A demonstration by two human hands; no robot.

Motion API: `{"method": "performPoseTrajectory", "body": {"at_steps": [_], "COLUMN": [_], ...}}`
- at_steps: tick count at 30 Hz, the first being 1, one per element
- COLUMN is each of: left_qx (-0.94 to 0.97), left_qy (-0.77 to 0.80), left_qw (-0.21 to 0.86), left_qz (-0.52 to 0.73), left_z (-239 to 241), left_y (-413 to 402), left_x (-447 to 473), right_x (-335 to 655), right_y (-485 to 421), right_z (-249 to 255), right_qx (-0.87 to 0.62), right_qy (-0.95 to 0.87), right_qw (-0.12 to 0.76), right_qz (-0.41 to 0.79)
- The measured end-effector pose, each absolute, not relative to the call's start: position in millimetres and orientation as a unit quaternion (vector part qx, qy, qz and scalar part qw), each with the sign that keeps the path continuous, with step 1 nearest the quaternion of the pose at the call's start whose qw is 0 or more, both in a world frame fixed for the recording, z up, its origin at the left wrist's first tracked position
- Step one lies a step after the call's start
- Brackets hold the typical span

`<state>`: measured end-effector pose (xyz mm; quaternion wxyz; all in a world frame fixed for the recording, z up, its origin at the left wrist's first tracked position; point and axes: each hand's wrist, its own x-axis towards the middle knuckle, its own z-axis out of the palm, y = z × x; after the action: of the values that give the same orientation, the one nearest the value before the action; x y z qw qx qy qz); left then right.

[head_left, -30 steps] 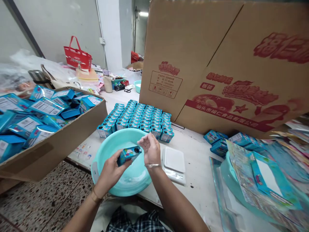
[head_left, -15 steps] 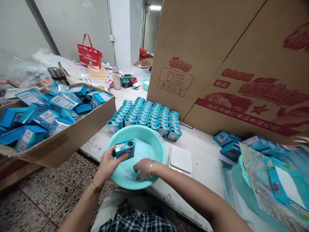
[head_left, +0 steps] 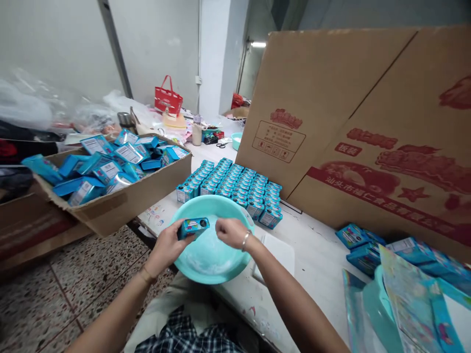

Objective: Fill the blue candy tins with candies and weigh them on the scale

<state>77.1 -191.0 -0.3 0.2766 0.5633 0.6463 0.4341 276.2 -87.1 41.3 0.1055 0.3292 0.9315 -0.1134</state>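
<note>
My left hand [head_left: 165, 246] grips a small blue box [head_left: 194, 227] and holds it on its side above a teal basin [head_left: 209, 260] at the table's near edge. My right hand [head_left: 231, 232] is up beside the box's right end with its fingers curled together; what they pinch, if anything, is too small to make out. Behind the basin, several rows of the same small blue boxes [head_left: 230, 186] stand upright in a tight block on the white table.
A cardboard carton [head_left: 121, 198] heaped with blue boxes sits to the left. A big folded carton [head_left: 349, 132] leans at the back right. A white scale [head_left: 279, 250] lies right of the basin. More blue boxes [head_left: 358, 245] and printed sheets [head_left: 412, 299] are at the right.
My right hand rose from the bottom of the basin to the end of the box. The camera view lifted and shifted left.
</note>
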Motion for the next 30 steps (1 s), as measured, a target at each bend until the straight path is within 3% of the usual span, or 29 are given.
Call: {"method": "performPoseTrajectory", "body": {"at_steps": [5, 11, 12, 17, 20, 23, 27, 30], "left_qx": [0.576, 0.483, 0.455, 0.345, 0.322, 0.324, 0.343, 0.358], "left_qy": [0.639, 0.622, 0.629, 0.696, 0.732, 0.747, 0.747, 0.741], "left_qw": [0.258, 0.243, 0.220, 0.116, 0.089, 0.082, 0.111, 0.163], "left_qz": [0.439, 0.567, 0.591, 0.619, 0.594, 0.575, 0.559, 0.545], "left_z": [5.8, 25.1, 26.6, 4.9, -21.7, -47.1, -81.2, -108.8], "left_y": [-196.1, -208.7, -210.3, -210.5, -203.9, -187.1, -148.8, -126.8], "left_x": [111.2, 102.7, 91.7, 29.5, 10.6, 0.6, -22.6, -40.5], "right_x": [287.3, 339.5, 353.6, 401.4, 405.3, 398.8, 383.6, 372.8], "right_y": [-94.2, -85.0, -79.6, -56.7, -51.1, -47.1, -51.2, -62.7], "right_z": [84.8, 88.1, 83.4, 38.3, 10.6, -11.4, -31.6, -20.0], "right_qx": [0.305, 0.367, 0.395, 0.517, 0.536, 0.550, 0.561, 0.563], "right_qy": [0.919, 0.842, 0.836, 0.842, 0.829, 0.784, 0.627, 0.521], "right_qw": [-0.140, -0.299, -0.298, -0.097, -0.041, -0.075, -0.208, -0.288], "right_qz": [-0.207, -0.260, -0.237, -0.124, -0.150, -0.279, -0.500, -0.573]}}
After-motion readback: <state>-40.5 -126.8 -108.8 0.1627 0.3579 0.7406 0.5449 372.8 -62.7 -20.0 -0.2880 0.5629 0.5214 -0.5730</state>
